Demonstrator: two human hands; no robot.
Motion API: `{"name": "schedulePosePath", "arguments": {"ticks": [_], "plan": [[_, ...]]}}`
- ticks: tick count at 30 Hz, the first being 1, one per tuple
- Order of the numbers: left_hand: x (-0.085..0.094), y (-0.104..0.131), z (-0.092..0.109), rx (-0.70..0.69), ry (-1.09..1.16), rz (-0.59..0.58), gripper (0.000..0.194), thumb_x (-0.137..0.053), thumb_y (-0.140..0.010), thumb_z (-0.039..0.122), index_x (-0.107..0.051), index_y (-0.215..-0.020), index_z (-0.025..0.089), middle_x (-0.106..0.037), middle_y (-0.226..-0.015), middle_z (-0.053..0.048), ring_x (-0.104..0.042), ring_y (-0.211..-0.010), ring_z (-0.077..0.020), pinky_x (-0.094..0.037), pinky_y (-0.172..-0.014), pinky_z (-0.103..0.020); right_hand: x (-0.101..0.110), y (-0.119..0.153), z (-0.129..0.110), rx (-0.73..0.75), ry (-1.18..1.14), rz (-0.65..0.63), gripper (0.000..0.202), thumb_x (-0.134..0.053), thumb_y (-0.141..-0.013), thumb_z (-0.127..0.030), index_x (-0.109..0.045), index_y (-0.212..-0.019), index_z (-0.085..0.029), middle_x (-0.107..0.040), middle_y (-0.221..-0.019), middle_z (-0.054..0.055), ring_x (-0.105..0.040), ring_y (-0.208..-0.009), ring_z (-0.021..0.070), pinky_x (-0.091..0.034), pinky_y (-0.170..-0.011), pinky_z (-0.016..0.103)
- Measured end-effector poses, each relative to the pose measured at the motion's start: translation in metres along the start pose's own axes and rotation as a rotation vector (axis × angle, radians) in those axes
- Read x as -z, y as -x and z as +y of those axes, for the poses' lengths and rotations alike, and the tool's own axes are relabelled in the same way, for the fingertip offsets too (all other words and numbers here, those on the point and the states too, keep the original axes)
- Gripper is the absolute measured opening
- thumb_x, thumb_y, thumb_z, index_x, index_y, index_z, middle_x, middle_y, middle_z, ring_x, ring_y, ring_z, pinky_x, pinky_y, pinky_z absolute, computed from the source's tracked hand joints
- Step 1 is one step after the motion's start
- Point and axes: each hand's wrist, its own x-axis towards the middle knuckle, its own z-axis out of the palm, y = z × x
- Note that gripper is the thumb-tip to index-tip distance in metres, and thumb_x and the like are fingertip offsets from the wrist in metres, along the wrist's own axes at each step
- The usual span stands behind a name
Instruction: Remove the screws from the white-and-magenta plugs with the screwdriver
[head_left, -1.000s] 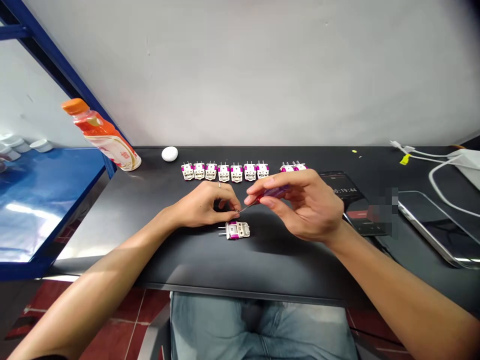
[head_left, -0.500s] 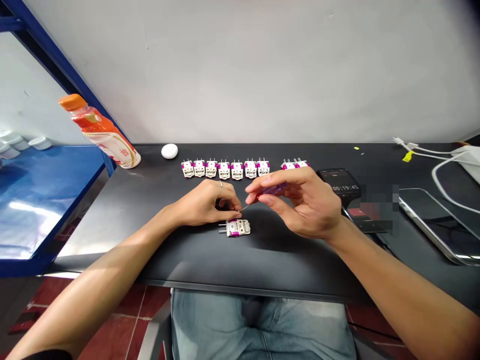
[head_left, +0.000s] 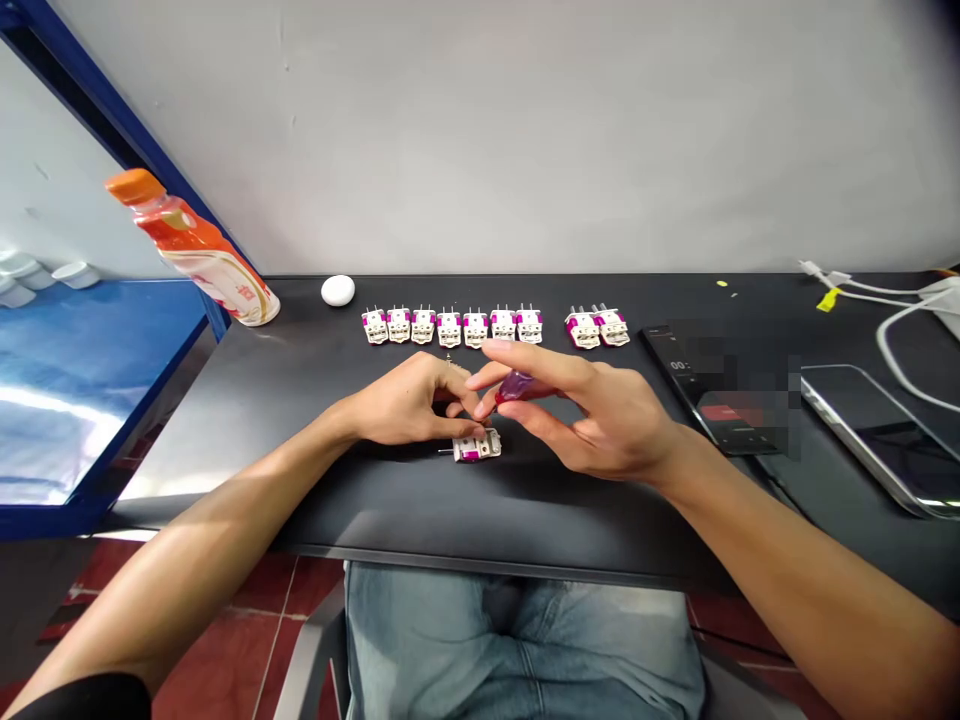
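Observation:
My right hand [head_left: 581, 405] grips the purple and red handle of a small screwdriver [head_left: 517, 386], which points left toward my left fingertips. My left hand [head_left: 420, 400] is closed in a pinch at the upper edge of a white and purple plug part [head_left: 478, 447]; what lies between the fingertips is too small to make out. That part rests on the black table [head_left: 420, 510] with its metal prongs to the left. Behind my hands stands a row of several similar plug parts [head_left: 448, 328], with two more [head_left: 583, 328] to the right.
An orange-capped bottle [head_left: 202, 250] and a white round object [head_left: 338, 291] are at the back left. On the right lie a dark phone [head_left: 705, 390], a silver-edged phone [head_left: 885, 435] and white cables [head_left: 889, 340].
My right hand and the screwdriver have moved slightly left, closer to my left fingertips. The left thumb now covers part of the plug part's upper edge. The camera view has shifted a little.

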Motion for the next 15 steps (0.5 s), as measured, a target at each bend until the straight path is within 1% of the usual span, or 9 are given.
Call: {"name": "schedulePosePath", "arguments": {"ticks": [2,4,8,12,15], "plan": [[-0.0017,-0.0003,-0.0003,0.003,0.022,-0.010,0.021,-0.083,-0.097,0.032,-0.079,-0.082,0.017,-0.064,-0.075,0.002,-0.053,-0.069,-0.0111,-0.042,-0.066,-0.026,-0.0013,-0.0005,-0.0007,0.014,0.054,0.025,0.089,-0.070,-0.109,-0.006,-0.038,-0.183,-0.043,-0.084,-0.149,0.001,-0.090,-0.111,0.0170,-0.076,-0.098,0.027],[-0.0036,-0.0005,-0.0010,0.003,0.042,-0.015,0.017,-0.083,-0.095,0.029,-0.079,-0.084,0.017,-0.061,-0.075,0.002,-0.052,-0.070,-0.0113,-0.043,-0.066,-0.025,-0.0023,-0.0003,-0.0007,0.029,0.092,0.023,0.088,-0.072,-0.110,-0.008,-0.039,-0.183,-0.043,-0.088,-0.138,0.000,-0.091,-0.104,0.0171,-0.077,-0.091,0.027],[-0.0065,-0.0010,-0.0008,0.014,0.066,-0.023,0.013,-0.083,-0.094,0.028,-0.080,-0.089,0.017,-0.056,-0.075,0.004,-0.053,-0.072,-0.0116,-0.046,-0.068,-0.025,-0.0045,0.0008,0.0015,0.056,0.108,0.017,0.081,-0.072,-0.111,-0.011,-0.042,-0.182,-0.038,-0.090,-0.126,0.001,-0.090,-0.097,0.0169,-0.075,-0.086,0.026],[-0.0053,-0.0016,0.0033,0.011,0.037,-0.010,0.012,-0.082,-0.091,0.023,-0.077,-0.083,0.017,-0.056,-0.072,0.005,-0.051,-0.070,-0.0111,-0.045,-0.068,-0.025,-0.0067,0.0025,0.0054,0.061,0.085,0.006,0.078,-0.074,-0.110,-0.012,-0.048,-0.178,-0.040,-0.090,-0.121,-0.001,-0.089,-0.094,0.0163,-0.074,-0.082,0.025],[-0.0007,-0.0012,0.0054,-0.008,-0.010,-0.024,0.013,-0.079,-0.091,0.020,-0.073,-0.080,0.018,-0.056,-0.070,0.005,-0.047,-0.067,-0.0108,-0.043,-0.066,-0.026,-0.0063,0.0028,0.0062,0.065,0.066,-0.012,0.073,-0.072,-0.110,-0.012,-0.051,-0.176,-0.037,-0.090,-0.125,0.000,-0.089,-0.098,0.0163,-0.075,-0.086,0.026]]}}
